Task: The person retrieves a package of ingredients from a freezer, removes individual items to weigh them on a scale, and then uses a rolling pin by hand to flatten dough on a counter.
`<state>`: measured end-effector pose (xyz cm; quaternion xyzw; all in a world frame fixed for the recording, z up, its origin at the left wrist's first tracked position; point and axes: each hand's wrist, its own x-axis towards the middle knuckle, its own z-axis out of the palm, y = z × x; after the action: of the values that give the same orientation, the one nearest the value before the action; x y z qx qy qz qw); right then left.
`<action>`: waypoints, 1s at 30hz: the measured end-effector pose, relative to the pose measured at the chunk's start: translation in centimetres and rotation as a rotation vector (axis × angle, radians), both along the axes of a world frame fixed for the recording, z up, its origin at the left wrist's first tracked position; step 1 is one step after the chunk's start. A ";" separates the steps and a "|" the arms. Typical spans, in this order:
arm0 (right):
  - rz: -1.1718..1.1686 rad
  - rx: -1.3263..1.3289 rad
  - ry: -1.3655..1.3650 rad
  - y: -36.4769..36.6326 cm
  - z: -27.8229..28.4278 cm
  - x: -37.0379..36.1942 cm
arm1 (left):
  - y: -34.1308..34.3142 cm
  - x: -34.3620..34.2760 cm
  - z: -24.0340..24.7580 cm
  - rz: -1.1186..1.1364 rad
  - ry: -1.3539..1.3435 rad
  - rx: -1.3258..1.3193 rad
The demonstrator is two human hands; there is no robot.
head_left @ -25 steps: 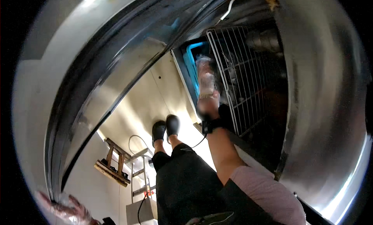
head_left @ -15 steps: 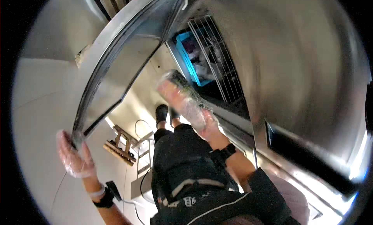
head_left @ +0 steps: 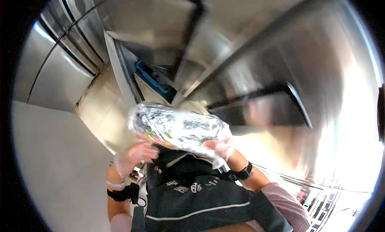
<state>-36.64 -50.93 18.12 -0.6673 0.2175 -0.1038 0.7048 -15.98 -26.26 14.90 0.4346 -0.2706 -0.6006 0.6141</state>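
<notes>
A crinkled clear plastic bag [head_left: 178, 127] with pale and coloured contents is held in front of my chest, above my dark apron [head_left: 196, 200]. My right hand [head_left: 218, 147], in a thin clear glove, grips the bag's right underside. My left hand [head_left: 136, 153], also gloved, touches the bag's lower left edge with its fingers spread. Both wrists wear dark bands.
A stainless steel refrigerator door [head_left: 304, 71] fills the upper right, blurred. Behind the bag the cabinet stands slightly ajar, with a blue tray [head_left: 154, 81] visible inside. More steel panels [head_left: 60, 71] curve along the left, above a pale floor [head_left: 52, 164].
My right hand has drawn the bag out of the refrigerator and down to my chest. My left hand left the door edge and came to the bag. The door swung nearly closed.
</notes>
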 end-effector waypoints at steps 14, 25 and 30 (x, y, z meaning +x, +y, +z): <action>-0.247 -1.164 -0.293 4.3 10.0 -24.9 | -11.9 -26.2 5.7 0.030 0.264 -0.359; -0.864 -1.224 -0.109 8.6 3.7 -40.5 | -20.3 -36.2 3.7 -0.375 -1.353 -1.436; -1.248 -0.926 -0.202 13.8 3.0 -48.0 | -21.9 -46.0 4.6 -0.555 -1.302 -1.807</action>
<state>-84.65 -37.13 21.08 -0.6350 0.4218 -0.6211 0.1821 -62.03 -48.12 19.48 -0.0114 -0.9557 0.0370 0.2917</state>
